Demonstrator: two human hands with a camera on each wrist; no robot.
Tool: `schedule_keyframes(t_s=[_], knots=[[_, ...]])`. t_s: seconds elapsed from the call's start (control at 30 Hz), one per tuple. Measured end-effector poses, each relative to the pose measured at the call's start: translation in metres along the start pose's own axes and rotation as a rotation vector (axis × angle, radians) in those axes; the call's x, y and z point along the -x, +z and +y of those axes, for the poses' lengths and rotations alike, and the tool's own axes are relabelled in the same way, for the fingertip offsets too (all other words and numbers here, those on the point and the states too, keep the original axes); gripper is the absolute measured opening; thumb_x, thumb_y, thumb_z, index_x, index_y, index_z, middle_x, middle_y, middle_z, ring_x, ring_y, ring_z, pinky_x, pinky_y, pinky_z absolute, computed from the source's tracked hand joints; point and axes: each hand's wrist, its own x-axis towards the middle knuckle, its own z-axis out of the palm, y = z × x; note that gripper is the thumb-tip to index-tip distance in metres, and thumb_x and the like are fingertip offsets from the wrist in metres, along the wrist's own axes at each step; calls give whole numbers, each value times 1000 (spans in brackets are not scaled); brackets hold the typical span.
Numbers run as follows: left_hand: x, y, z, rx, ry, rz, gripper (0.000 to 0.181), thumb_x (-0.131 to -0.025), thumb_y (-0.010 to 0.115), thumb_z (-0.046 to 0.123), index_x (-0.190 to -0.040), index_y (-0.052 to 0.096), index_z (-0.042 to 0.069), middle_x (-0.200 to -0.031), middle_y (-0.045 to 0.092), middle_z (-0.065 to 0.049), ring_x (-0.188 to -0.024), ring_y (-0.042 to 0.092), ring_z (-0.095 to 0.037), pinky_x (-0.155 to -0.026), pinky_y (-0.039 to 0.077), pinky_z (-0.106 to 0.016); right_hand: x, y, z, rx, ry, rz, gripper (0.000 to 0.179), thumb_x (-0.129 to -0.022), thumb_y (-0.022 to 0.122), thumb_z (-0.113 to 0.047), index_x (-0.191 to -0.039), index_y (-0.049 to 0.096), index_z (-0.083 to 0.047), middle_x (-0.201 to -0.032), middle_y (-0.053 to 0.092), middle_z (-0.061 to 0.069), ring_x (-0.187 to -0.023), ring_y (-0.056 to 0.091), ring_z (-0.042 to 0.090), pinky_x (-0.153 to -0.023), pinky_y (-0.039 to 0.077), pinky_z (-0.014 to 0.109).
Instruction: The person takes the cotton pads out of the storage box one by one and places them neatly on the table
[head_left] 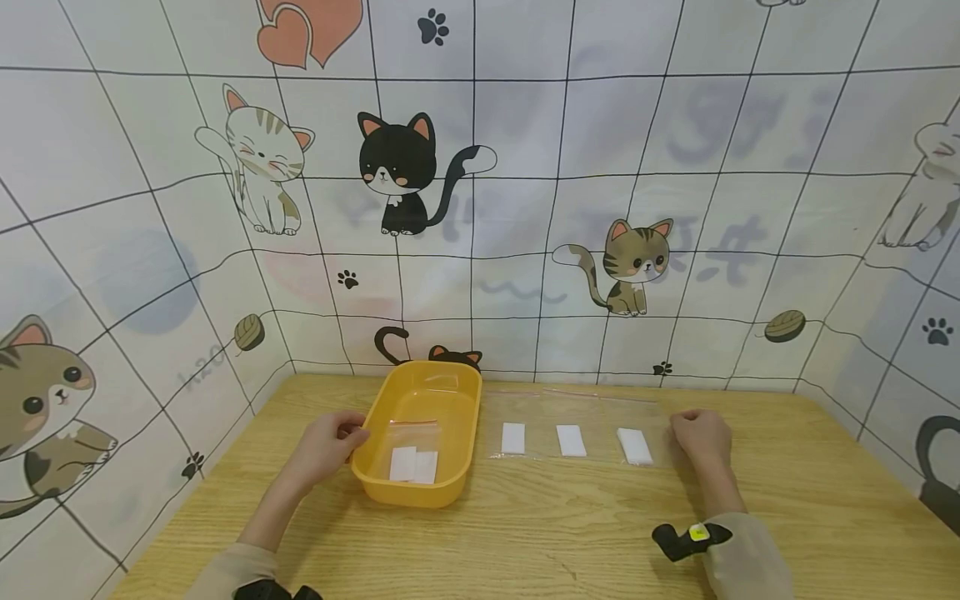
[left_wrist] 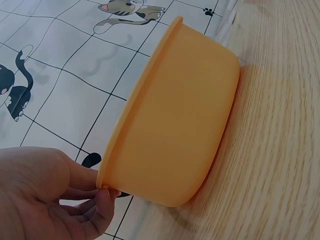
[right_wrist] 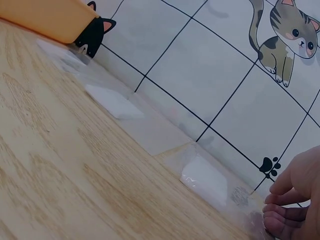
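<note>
My left hand (head_left: 326, 450) pinches the rim of a yellow plastic basin (head_left: 416, 496) at its left side, thumb above and fingers below in the left wrist view. The basin stands on the table. Inside it lies a clear zip bag with a red strip and white cards (head_left: 403, 463). To its right, clear plastic bags (head_left: 540, 417) lie flat in a row, with a white card (head_left: 513, 438), another white card (head_left: 571, 441) and a thicker white piece (head_left: 635, 447). My right hand (head_left: 702, 433) rests at the row's right end, fingers loosely curled beside the bag's edge; whether they touch it is unclear.
The wooden table (head_left: 555, 533) meets a cat-printed, gridded wall covering (head_left: 517, 275) behind the bags. The same covering rises at both sides. A black wrist camera mount (head_left: 690, 540) sits on the right sleeve.
</note>
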Motion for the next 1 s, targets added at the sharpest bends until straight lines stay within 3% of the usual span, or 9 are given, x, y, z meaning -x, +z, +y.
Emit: schedule_keyframes(t_s=[0.13,0.47,0.63,0.77,0.87,1.0], knots=[[0,0,0,1,-4,-1,27,-98,60,2,-122,62,-13,-97,65,-13,-84,62,-27,-65,56,-28,0,0,-2,0,4,-2,46,-97,46,-20,-119,60,19,-115,61,35,-101,57,44,-80,51,49],[0,-1,1,6,12,-7,27,-99,61,3,-120,63,-13,-96,65,-12,-81,61,-22,-63,55,-30,-1,-3,-15,-6,-37,-22,52,-101,40,-26,-129,56,14,-122,62,31,-108,59,45,-84,51,50],[0,-1,1,0,9,-9,27,-99,61,3,-120,63,-13,-97,65,-12,-82,61,-22,-64,56,-30,4,-2,-26,-58,-38,-35,51,-102,44,-27,-128,56,15,-110,68,27,-81,64,27,-62,50,32],[0,-1,1,2,14,-11,26,-99,61,2,-119,63,-13,-96,65,-12,-82,61,-23,-64,56,-30,9,1,-34,-87,-62,-49,50,-102,45,-25,-128,56,16,-107,68,28,-67,59,14,-55,47,27],[0,-1,0,4,8,-12,26,-99,60,2,-120,62,-13,-97,65,-12,-83,61,-23,-64,56,-30,12,3,-41,-94,-107,-64,49,-102,45,-23,-127,56,17,-107,68,29,-70,63,18,-56,49,26],[0,-1,0,-1,-1,-12,27,-99,60,3,-121,62,-13,-99,65,-14,-84,61,-23,-65,56,-30,16,4,-51,-93,-160,-91,49,-103,43,-23,-128,55,18,-112,66,31,-84,68,30,-62,54,26]])
